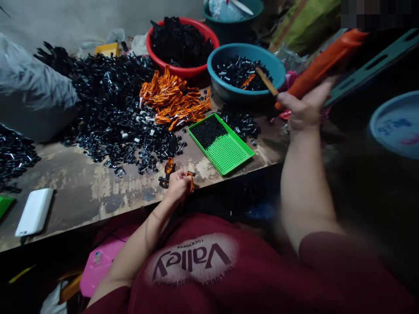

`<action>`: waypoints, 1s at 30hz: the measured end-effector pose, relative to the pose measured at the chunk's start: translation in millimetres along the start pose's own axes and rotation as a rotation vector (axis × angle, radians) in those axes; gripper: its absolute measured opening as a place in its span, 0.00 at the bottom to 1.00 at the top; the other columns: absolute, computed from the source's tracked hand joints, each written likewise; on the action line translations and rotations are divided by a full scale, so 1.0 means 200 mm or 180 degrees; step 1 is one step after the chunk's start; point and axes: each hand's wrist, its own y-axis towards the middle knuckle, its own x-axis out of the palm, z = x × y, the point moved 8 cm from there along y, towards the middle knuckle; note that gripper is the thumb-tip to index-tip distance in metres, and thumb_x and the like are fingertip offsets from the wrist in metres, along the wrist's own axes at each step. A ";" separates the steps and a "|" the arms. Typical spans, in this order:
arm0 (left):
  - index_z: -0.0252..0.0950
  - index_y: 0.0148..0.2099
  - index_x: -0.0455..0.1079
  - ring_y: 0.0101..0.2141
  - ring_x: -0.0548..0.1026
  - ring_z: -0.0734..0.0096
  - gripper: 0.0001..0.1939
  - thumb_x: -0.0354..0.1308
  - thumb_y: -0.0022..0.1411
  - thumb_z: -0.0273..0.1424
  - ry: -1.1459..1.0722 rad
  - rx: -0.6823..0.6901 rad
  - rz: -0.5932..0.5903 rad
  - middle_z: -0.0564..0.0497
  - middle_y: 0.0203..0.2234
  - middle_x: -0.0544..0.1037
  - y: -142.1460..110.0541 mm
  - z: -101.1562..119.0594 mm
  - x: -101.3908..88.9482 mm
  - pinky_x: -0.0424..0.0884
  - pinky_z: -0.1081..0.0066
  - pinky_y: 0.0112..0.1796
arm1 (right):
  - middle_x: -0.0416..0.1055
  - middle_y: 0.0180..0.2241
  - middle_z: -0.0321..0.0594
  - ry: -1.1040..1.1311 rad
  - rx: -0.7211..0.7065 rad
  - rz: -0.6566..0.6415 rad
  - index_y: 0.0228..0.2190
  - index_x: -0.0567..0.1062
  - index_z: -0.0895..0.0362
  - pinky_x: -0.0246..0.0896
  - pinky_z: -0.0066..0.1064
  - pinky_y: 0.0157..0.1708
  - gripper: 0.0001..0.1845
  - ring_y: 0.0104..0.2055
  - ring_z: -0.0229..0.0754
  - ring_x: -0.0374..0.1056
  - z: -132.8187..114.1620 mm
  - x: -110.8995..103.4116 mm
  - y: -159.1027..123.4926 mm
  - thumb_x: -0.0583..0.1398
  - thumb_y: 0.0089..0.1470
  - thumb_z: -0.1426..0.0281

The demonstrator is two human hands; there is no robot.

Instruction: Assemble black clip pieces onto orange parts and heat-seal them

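Observation:
My left hand is closed on a small orange-and-black plastic piece near the table's front edge. Just beside it lies another orange-and-black assembled piece. My right hand is raised at the right, closed on a wooden-handled tool pointing up and left. A long orange-red roll runs along that hand; whether the fingers grip it too is hidden. Between the hands sits a green perforated tray, small black bits filling its far part. Behind it is a pile of orange plastic parts.
Black parts are heaped across the table. A red basin and a blue basin hold more. A white sack leans at left, near a white power bank-like device. A pink stool stands below.

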 end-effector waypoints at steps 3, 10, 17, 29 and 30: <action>0.36 0.19 0.57 0.08 0.58 0.79 0.07 0.54 0.34 0.26 0.0063 -0.0105 0.0109 0.59 0.07 0.61 0.02 -0.03 0.05 0.58 0.76 0.12 | 0.62 0.41 0.37 0.0330 0.0028 -0.0110 0.43 0.64 0.52 0.57 0.38 0.52 0.30 0.44 0.40 0.62 0.03 0.15 0.02 0.68 0.38 0.65; 0.36 0.18 0.56 0.08 0.58 0.79 0.06 0.50 0.35 0.22 0.0232 -0.0242 0.0273 0.58 0.06 0.61 0.10 -0.12 0.12 0.52 0.79 0.11 | 0.66 0.33 0.36 0.0837 0.0486 0.0008 0.34 0.69 0.53 0.65 0.34 0.36 0.16 0.32 0.39 0.65 -0.16 0.41 -0.43 0.63 0.44 0.60; 0.36 0.18 0.55 0.08 0.58 0.79 0.07 0.49 0.34 0.21 0.0335 -0.0316 0.0398 0.59 0.06 0.60 0.13 -0.14 0.12 0.54 0.79 0.12 | 0.61 0.22 0.30 0.0967 0.0849 0.0409 0.39 0.67 0.52 0.62 0.30 0.24 0.20 0.20 0.34 0.60 -0.10 0.45 -0.56 0.62 0.47 0.57; 0.37 0.17 0.55 0.09 0.57 0.79 0.09 0.48 0.36 0.18 0.0464 -0.0351 0.0417 0.59 0.06 0.60 0.14 -0.15 0.11 0.53 0.78 0.13 | 0.61 0.22 0.30 0.0889 0.1027 0.0416 0.42 0.68 0.52 0.61 0.28 0.20 0.26 0.18 0.34 0.61 -0.02 0.49 -0.58 0.62 0.46 0.50; 0.37 0.17 0.55 0.09 0.57 0.79 0.09 0.48 0.36 0.18 0.0462 -0.0369 0.0419 0.59 0.06 0.60 0.14 -0.15 0.12 0.53 0.78 0.13 | 0.61 0.21 0.30 0.0889 0.1017 0.0392 0.41 0.68 0.52 0.61 0.28 0.19 0.25 0.18 0.34 0.61 -0.02 0.49 -0.58 0.62 0.46 0.50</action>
